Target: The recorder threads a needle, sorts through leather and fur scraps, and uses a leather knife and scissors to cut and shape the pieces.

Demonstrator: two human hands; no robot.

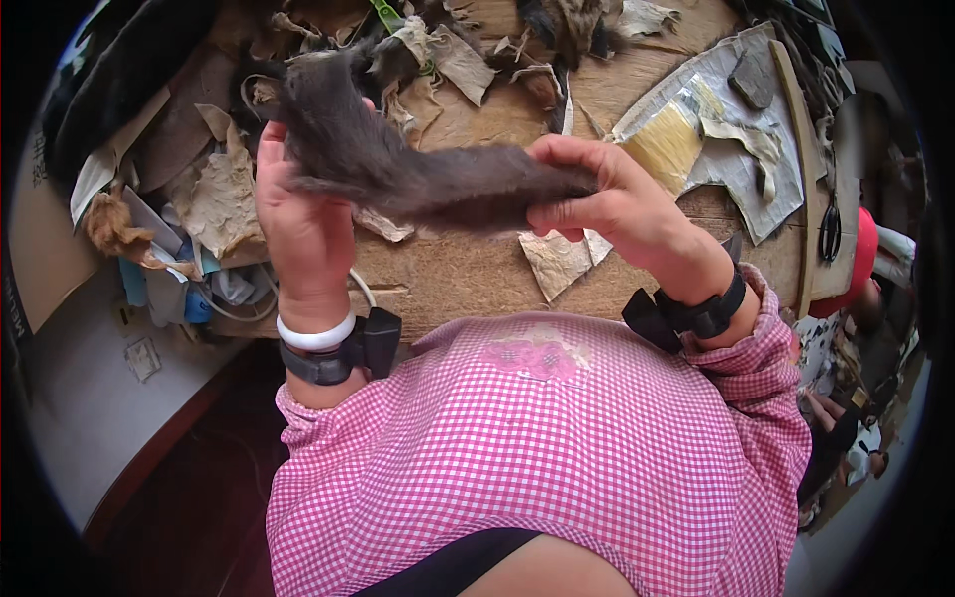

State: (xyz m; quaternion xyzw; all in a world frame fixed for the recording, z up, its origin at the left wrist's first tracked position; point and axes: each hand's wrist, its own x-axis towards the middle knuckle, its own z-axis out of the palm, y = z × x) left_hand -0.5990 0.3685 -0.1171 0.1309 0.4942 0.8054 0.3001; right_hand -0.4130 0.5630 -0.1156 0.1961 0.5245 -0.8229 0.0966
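A long strip of dark brown fur is stretched between my hands above the wooden table. My left hand supports its wider left end from beneath, palm up, with the fingers partly hidden behind the fur. Pinched between the thumb and fingers of my right hand is the narrower right end. The strip sags and bends in the middle, hair side toward me. Below my right hand lies a pale piece of hide on the wood.
Scraps of hide and fur are heaped at the left and along the back. On the right lie a silvery sheet with a dark stone, a wooden strip and black-handled scissors. A cardboard box stands at far left.
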